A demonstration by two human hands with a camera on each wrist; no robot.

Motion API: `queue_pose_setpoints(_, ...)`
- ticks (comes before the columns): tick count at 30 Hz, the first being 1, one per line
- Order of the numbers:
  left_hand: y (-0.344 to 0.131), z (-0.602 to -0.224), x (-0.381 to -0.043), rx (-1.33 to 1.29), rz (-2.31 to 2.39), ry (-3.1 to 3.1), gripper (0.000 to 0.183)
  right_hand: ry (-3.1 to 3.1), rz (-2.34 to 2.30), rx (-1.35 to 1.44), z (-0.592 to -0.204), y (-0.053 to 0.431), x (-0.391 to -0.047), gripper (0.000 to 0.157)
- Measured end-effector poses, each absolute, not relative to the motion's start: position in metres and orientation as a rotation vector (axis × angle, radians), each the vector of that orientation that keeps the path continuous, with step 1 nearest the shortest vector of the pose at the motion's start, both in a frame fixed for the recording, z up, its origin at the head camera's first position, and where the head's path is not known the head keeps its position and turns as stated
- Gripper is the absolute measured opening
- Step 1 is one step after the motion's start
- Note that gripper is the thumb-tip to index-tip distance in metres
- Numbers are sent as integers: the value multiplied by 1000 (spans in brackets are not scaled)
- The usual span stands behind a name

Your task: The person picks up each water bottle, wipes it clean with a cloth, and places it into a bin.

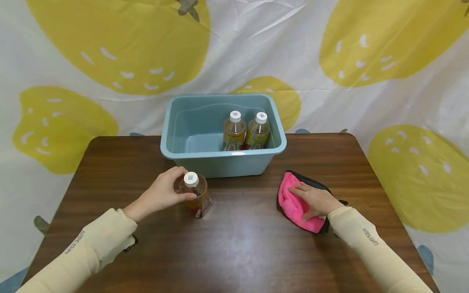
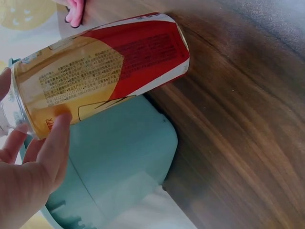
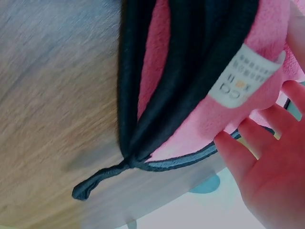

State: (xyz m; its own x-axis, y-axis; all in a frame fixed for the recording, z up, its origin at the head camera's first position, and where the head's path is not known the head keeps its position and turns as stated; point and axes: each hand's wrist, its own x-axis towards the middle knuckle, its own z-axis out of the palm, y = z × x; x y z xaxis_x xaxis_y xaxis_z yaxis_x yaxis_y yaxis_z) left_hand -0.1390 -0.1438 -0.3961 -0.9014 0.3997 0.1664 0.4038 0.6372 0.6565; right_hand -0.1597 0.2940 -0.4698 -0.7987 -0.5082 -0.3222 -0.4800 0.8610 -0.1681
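My left hand [image 1: 166, 189] grips a clear plastic drink bottle [image 1: 196, 195] by its upper part, thumb on one side and fingers on the other. The bottle has a white cap, and in the left wrist view its yellow and red label [image 2: 114, 59] shows, with the base close to the wooden table. On the right, my right hand [image 1: 316, 200] rests on a folded pink cloth [image 1: 292, 201] with black edging, its fingers spread over the fabric. A white tag [image 3: 244, 76] and a black loop [image 3: 102, 177] stick out of the cloth in the right wrist view.
A blue-green plastic bin [image 1: 223, 165] stands at the table's back edge, just beyond the left-hand bottle. Two similar bottles, one left [image 1: 233, 132] and one right [image 1: 258, 132], stand upright in its right half. Behind hangs a white curtain [image 1: 253, 49] with yellow fruit.
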Motion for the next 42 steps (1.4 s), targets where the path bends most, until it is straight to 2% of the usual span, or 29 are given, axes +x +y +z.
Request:
queue_pose_setpoints(16, -138, -394, -141, -666, -1143, -2836, 39, 2756, -41, -877, -469, 296, -159, 83)
queue_pose_setpoints(26, -138, -394, -142, -661, -1142, -2845, 40, 2907, -102, -936, -479, 295, -158, 62)
queue_pose_setpoints(32, -138, -393, -144, -652, -1155, -2855, 40, 2987, -194, -896, -484, 292, -151, 46)
queue_pose_setpoints(42, -138, -392, -146, -645, -1157, -2866, 39, 3013, -523, -740, -479, 273, -150, 30)
